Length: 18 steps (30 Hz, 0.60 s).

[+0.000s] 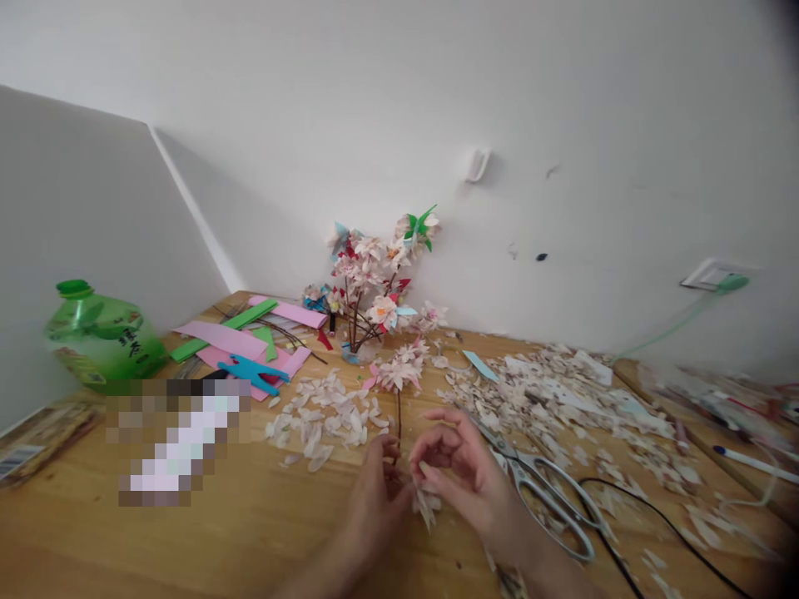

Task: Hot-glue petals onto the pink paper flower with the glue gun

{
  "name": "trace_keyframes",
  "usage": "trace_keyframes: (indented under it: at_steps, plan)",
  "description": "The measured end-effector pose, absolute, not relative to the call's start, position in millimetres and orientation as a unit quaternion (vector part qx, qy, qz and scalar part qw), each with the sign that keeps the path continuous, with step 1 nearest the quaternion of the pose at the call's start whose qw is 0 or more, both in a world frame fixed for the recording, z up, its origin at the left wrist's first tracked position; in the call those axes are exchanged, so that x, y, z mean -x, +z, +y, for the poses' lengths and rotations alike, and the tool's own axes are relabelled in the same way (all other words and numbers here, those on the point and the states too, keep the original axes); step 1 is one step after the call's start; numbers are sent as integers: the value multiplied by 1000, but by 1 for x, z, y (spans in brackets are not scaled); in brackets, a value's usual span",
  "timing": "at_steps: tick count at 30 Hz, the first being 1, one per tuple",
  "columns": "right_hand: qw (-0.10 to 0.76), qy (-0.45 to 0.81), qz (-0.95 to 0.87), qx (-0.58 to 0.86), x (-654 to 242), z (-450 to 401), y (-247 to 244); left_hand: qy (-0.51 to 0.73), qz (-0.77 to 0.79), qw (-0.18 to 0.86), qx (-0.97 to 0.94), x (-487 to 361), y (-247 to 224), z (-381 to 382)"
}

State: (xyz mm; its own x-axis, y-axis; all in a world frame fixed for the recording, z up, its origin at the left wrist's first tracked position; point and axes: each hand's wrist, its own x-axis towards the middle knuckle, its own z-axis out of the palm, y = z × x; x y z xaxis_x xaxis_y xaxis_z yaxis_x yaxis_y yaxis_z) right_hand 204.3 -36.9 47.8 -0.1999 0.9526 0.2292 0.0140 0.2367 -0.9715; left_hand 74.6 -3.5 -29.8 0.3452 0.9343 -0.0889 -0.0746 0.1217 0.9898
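Note:
My left hand [378,491] pinches the lower end of a thin dark stem [399,413] that carries a pale pink paper flower [398,372] at its top. My right hand [463,474] is curled beside it, fingertips closed on small white paper petals [428,504] at the stem's base. Both hands rest low on the wooden table [205,532], nearly touching each other. A heap of loose white petals [325,420] lies just left of the stem.
Metal scissors [549,491] lie right of my right hand, with a black cable [655,520] beyond. A finished bunch of paper flowers [374,283] stands against the wall. Coloured paper strips [250,345], a green bottle [100,333] at left, paper scraps [562,399] at right.

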Motion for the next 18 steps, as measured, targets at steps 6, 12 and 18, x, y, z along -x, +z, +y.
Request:
trace_keyframes:
  at_steps: [6,12,18]
  plan:
    - [583,384,-564,442,-241,-38,54,396,456,595,-531,-52,-26,9]
    - [644,315,-491,495,-280,-34,46,384,456,567,-568,-17,-4,7]
    - [677,265,-417,545,-306,-28,31,347,328,494,-726,-45,48,-33]
